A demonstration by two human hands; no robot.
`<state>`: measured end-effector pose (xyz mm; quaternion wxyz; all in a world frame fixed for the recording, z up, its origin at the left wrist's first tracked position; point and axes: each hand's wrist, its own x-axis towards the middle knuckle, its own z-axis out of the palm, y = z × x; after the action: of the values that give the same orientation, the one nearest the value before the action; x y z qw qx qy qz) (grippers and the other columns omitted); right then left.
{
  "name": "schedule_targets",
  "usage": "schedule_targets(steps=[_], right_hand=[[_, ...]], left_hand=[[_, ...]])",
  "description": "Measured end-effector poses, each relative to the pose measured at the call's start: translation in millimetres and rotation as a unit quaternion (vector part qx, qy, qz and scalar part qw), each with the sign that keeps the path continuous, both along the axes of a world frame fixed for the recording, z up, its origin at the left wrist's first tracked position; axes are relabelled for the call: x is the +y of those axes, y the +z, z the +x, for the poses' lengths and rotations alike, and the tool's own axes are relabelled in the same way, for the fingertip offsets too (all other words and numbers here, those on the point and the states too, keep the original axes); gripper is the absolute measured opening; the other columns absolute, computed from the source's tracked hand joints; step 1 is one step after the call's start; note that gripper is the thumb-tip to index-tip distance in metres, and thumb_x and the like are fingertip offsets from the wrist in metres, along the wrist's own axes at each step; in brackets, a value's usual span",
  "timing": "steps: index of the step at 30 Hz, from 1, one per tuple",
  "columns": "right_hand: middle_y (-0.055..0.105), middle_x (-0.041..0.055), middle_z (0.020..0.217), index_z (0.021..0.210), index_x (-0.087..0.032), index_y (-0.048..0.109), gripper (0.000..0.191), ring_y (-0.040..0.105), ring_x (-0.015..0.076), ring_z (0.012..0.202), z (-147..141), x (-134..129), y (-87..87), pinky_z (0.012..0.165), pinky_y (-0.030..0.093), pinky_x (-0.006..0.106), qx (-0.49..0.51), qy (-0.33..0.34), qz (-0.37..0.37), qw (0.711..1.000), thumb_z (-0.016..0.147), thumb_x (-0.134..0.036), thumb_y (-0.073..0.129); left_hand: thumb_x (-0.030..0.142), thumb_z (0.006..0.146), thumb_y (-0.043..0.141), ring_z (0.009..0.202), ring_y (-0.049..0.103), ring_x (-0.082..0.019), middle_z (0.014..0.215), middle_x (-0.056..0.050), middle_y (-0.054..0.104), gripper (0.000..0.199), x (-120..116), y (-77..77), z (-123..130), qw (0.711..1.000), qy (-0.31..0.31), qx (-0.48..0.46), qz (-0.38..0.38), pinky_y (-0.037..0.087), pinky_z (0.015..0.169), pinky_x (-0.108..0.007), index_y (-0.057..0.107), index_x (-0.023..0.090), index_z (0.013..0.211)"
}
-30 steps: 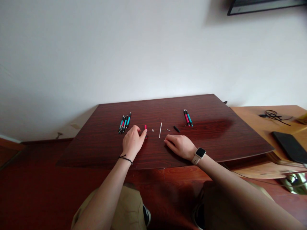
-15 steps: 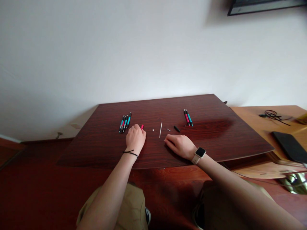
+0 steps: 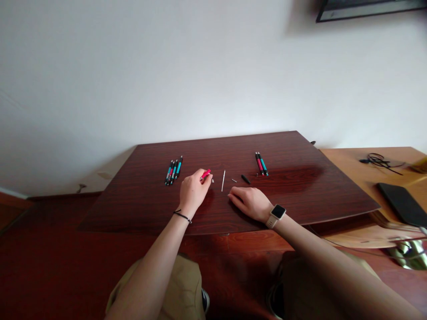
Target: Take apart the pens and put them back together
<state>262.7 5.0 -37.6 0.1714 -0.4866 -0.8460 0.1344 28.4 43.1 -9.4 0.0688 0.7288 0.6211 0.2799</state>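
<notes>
My left hand (image 3: 194, 190) is closed on a pink pen barrel (image 3: 206, 174), pinched between thumb and fingers and tilted just above the table. By its fingertips lies a small whitish pen tip (image 3: 212, 180). A thin white ink refill (image 3: 223, 181) lies between my hands. My right hand (image 3: 250, 201), with a watch at its wrist, rests on the table with loosely bent fingers and no visible object in them. Just beyond it are a small spring (image 3: 234, 181), a black pen grip (image 3: 246, 178) and a tiny dark piece (image 3: 256, 174).
Several teal, pink and black pens (image 3: 173, 171) lie side by side at the left. At the right are two more pens (image 3: 262, 164), one pink and one teal. The dark wooden table (image 3: 213, 153) backs onto a wall. Beside it, a lighter desk (image 3: 343, 166) holds a cable (image 3: 380, 161) and a black flat device (image 3: 403, 202).
My left hand has moved right and lifted the pink barrel, which now shows more fully between the fingers. My right hand stays in place.
</notes>
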Motion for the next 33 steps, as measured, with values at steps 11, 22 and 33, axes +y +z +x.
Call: schedule_targets(steps=[11, 22, 33], right_hand=[[0.075, 0.0032, 0.086, 0.09, -0.023, 0.061, 0.03, 0.066, 0.0182, 0.074, 0, 0, -0.7, 0.068, 0.03, 0.031, 0.005, 0.001, 0.001, 1.0, 0.113, -0.039, 0.048], [0.07, 0.0055, 0.103, 0.11, -0.024, 0.06, 0.008, 0.066, 0.0184, 0.08, 8, -1, 3.5, 0.074, 0.049, 0.03, 0.2, -0.028, 0.069, 0.977, 0.105, -0.029, 0.06], [0.071, 0.0061, 0.106, 0.108, -0.026, 0.067, 0.009, 0.068, 0.0194, 0.09, -3, -1, 12.7, 0.082, 0.055, 0.032, 0.275, 0.026, 0.106, 0.955, 0.108, -0.027, 0.058]], left_hand=[[0.036, 0.103, 0.063, 0.083, 0.075, -0.027, 0.091, -0.009, 0.082, 0.019, 10, -21.8, 2, 0.999, -0.015, 0.037, -0.036, 0.042, 0.07, -0.031, 0.079, 0.026, 0.103], [0.047, 0.089, 0.076, 0.059, 0.05, -0.012, 0.07, 0.0, 0.064, 0.03, -15, -11.7, 24, 0.908, -0.082, -0.394, -0.111, 0.036, 0.056, -0.025, 0.077, 0.018, 0.091], [0.048, 0.085, 0.084, 0.049, 0.024, -0.006, 0.063, 0.008, 0.038, 0.035, -26, -17.5, 39, 0.797, -0.123, -0.552, -0.211, 0.016, 0.046, -0.025, 0.071, 0.016, 0.093]])
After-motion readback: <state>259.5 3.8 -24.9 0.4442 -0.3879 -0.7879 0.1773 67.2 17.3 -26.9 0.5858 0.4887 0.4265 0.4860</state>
